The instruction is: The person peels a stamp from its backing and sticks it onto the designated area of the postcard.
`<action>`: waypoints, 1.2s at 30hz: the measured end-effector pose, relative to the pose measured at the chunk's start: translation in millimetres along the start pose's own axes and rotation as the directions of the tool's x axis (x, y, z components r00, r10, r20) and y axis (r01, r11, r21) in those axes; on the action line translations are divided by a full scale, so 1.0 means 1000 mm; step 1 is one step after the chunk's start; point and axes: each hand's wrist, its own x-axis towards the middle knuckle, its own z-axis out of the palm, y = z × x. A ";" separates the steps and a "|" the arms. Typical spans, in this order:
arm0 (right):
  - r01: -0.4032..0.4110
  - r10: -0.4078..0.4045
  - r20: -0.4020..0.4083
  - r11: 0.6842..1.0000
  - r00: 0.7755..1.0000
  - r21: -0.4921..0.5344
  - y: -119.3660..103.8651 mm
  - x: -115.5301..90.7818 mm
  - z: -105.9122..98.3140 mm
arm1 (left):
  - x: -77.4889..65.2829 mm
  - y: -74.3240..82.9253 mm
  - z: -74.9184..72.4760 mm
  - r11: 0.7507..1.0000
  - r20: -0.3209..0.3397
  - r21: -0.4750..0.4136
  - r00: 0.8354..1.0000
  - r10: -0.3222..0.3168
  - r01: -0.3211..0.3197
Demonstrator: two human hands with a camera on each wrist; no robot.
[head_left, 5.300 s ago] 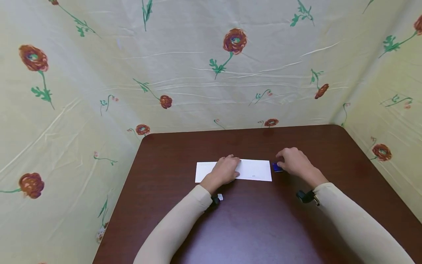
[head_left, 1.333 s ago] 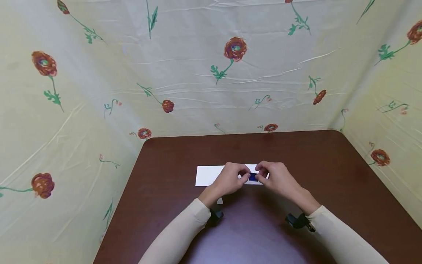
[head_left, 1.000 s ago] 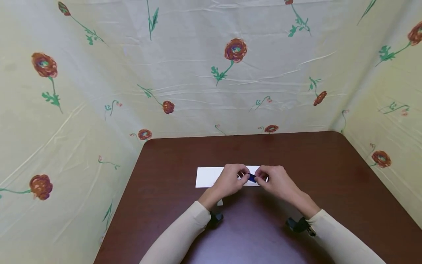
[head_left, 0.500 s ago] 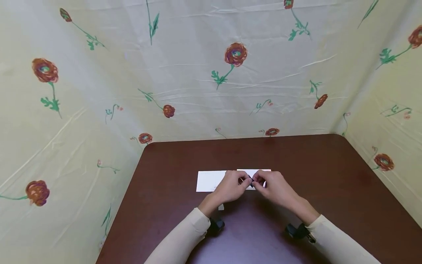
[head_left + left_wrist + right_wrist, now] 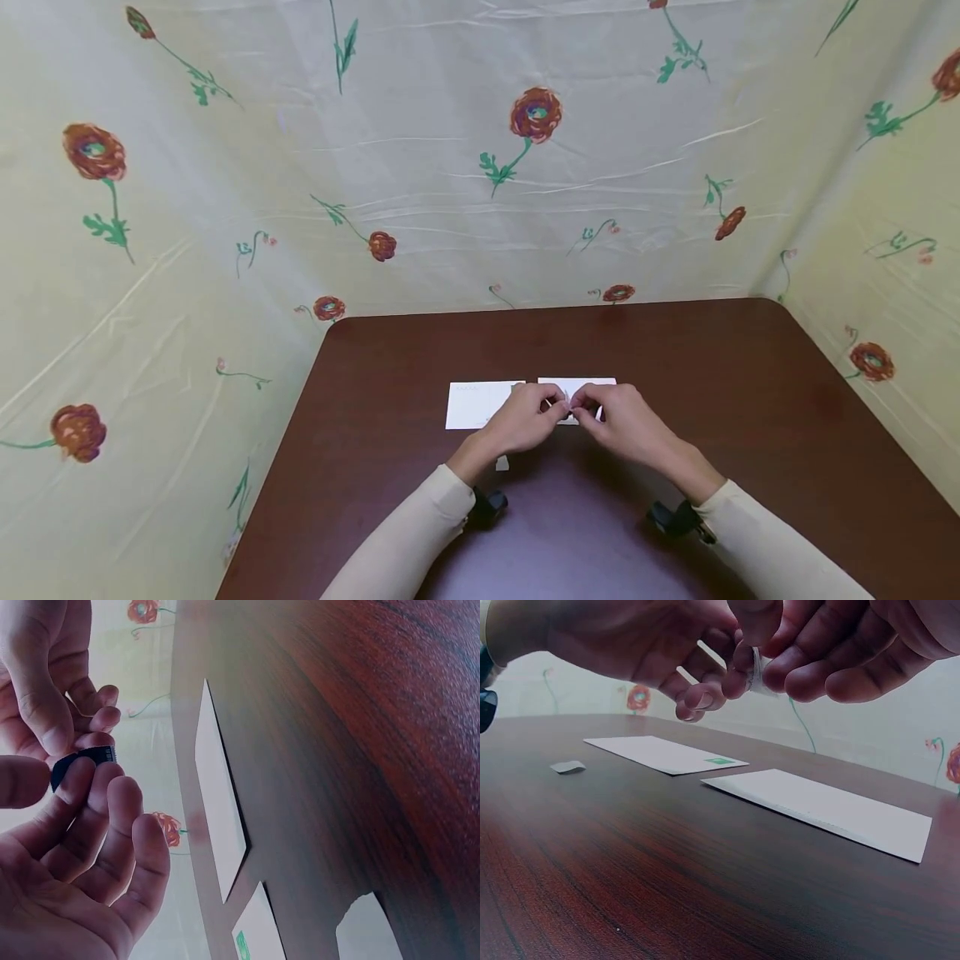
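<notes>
A small dark blue stamp (image 5: 100, 755) with a toothed edge is pinched between both hands, raised above the table. My left hand (image 5: 525, 414) holds it between thumb and fingers from the left. From the other side my right hand (image 5: 628, 423) grips it with thumb and fingertips. In the right wrist view the stamp (image 5: 758, 675) appears as a thin whitish sliver, partly hidden by fingers. Below lie two white envelopes side by side: the left envelope (image 5: 476, 406) has a green stamp (image 5: 720, 760) at its corner, and the right envelope (image 5: 597, 386) is partly covered by my hands.
A small torn scrap of white paper (image 5: 502, 463) lies nearer to me than the left envelope. The brown wooden table (image 5: 420, 350) meets a flowered curtain (image 5: 420, 183) at the back and sides.
The blue stamp, earlier flat on the table right of the envelopes, is now held up in both hands. Its blue face has turned away from the head view. My left hand has left the envelopes.
</notes>
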 end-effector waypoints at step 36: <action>-0.180 0.177 -0.038 0.979 0.984 -0.101 0.019 -0.003 -0.019 | 0.003 -0.005 0.000 0.997 -0.076 0.071 0.997 -0.032 0.038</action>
